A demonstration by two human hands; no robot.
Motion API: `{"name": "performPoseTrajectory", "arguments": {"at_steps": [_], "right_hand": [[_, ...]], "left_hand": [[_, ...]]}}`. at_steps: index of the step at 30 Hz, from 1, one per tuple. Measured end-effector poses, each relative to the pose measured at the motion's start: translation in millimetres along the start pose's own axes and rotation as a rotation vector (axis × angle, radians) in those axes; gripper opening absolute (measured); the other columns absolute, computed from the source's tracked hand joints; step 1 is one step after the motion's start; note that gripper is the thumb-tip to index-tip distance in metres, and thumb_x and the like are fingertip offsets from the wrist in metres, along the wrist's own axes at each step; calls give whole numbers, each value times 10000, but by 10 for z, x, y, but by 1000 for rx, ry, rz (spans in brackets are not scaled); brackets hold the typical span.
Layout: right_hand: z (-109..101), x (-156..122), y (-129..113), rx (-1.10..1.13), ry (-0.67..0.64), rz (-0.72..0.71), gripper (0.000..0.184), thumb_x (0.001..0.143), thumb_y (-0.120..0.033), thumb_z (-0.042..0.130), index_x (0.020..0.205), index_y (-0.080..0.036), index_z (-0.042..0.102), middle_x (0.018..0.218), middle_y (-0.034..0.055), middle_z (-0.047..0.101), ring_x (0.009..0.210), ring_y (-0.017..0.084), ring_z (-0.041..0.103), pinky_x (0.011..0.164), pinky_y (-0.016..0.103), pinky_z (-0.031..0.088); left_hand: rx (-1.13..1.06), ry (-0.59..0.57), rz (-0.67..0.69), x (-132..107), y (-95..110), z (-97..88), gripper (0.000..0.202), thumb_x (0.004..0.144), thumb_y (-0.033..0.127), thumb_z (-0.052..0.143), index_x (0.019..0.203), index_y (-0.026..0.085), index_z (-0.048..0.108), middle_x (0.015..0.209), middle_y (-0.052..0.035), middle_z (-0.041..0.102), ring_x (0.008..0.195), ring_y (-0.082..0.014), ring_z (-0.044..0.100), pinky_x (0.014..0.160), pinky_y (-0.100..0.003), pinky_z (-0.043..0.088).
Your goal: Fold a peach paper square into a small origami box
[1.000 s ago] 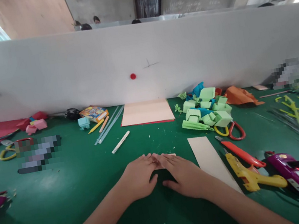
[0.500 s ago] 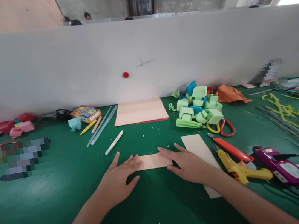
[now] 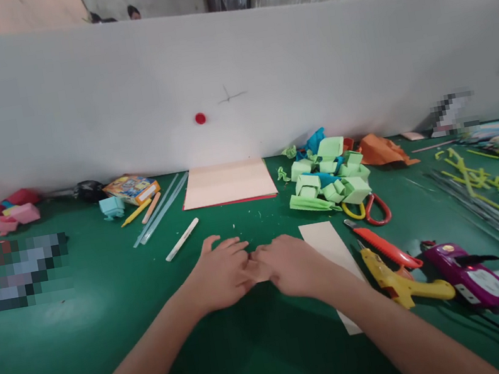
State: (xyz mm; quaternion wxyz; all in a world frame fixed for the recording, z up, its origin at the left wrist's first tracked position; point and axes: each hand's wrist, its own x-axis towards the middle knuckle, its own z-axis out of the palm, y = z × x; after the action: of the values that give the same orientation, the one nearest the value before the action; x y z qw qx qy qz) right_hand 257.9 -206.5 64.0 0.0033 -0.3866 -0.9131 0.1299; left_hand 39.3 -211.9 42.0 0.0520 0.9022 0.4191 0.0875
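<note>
Between my hands is a small peach paper strip (image 3: 258, 270), mostly covered by my fingers. My left hand (image 3: 225, 271) pinches its left end, thumb below and the other fingers above. My right hand (image 3: 289, 266) grips the right end with curled fingers. Only the middle of the strip shows, so I cannot tell whether it is folded. A longer peach paper strip (image 3: 323, 241) lies flat beneath my right forearm. Beyond my hands, a stack of peach paper (image 3: 228, 184) rests against the white partition, and a white pen (image 3: 182, 239) lies left of centre.
On the right are green folded paper pieces (image 3: 309, 186), scissors (image 3: 378, 210), a red utility knife (image 3: 386, 247), a yellow glue gun (image 3: 402, 283) and a purple device (image 3: 472, 277) with a black cable. Glue sticks (image 3: 164, 209) and a colourful box (image 3: 132, 189) sit at back left.
Both hands have moved together and closed on the paper strip, which lay flat under spread fingers before. The view has shifted slightly.
</note>
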Motion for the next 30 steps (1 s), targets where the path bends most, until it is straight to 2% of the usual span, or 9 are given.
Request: {"name": "performPoseTrajectory", "arguments": {"at_steps": [5,9,13,15,18,22,26,28,30], "right_hand": [[33,-97,146,151,50,38,532,931,-211,516,1462,-187,543,1325,105,697,1136,279,644,876,356,471],[126,-42,198,286,200,80,416,974,-215,448,1328,-219,666,1229,82,741,1058,265,658,853,360,467],[270,100,272,366,314,211,382,967,-213,447,1259,-212,693,1085,85,772,953,260,685,761,341,470],[341,159,326,414,355,251,369,947,-203,469,1233,-224,701,1075,68,777,923,247,696,738,329,474],[432,225,399,499,419,288,350,939,-201,480,1200,-251,707,1098,35,780,917,223,707,747,317,493],[519,287,466,591,511,339,334,924,-212,497,1172,-279,711,1054,9,781,862,200,708,763,316,519],[557,319,522,634,573,354,313,905,-245,518,1141,-274,719,934,-3,764,768,183,682,710,298,522],[562,328,546,630,603,375,344,916,-270,503,1197,-256,701,841,-4,733,695,179,647,660,295,512],[560,336,560,611,636,396,398,935,-279,475,1285,-232,657,828,8,712,686,186,625,651,303,511]], "left_hand": [[-18,166,-47,-19,-147,192,525,875,262,615,1392,242,526,1289,-62,718,1127,-252,683,1016,-450,368],[20,384,-148,6,-257,310,632,939,302,585,1524,209,364,1380,-118,657,1184,-292,647,1002,-451,382],[114,545,-157,19,-216,323,622,963,309,598,1534,236,363,1499,-164,547,1306,-341,555,1062,-500,339],[198,537,-92,8,-152,310,567,961,335,621,1497,281,443,1539,-156,502,1344,-363,510,1059,-517,341],[248,410,-9,2,-64,304,496,968,400,604,1450,306,536,1599,-159,419,1385,-410,440,1049,-569,331],[196,309,-7,19,-29,315,441,978,419,572,1399,291,598,1625,-161,373,1418,-432,378,1041,-599,319],[102,371,-1,19,-39,291,219,961,358,610,1131,263,711,1496,-132,547,1348,-397,462,1002,-559,336],[73,418,24,13,-48,263,118,964,283,601,997,258,712,1363,-93,656,1260,-345,548,980,-522,344],[58,421,55,11,-63,230,137,964,205,574,937,260,697,1222,-44,729,1149,-277,625,961,-482,354]]}}
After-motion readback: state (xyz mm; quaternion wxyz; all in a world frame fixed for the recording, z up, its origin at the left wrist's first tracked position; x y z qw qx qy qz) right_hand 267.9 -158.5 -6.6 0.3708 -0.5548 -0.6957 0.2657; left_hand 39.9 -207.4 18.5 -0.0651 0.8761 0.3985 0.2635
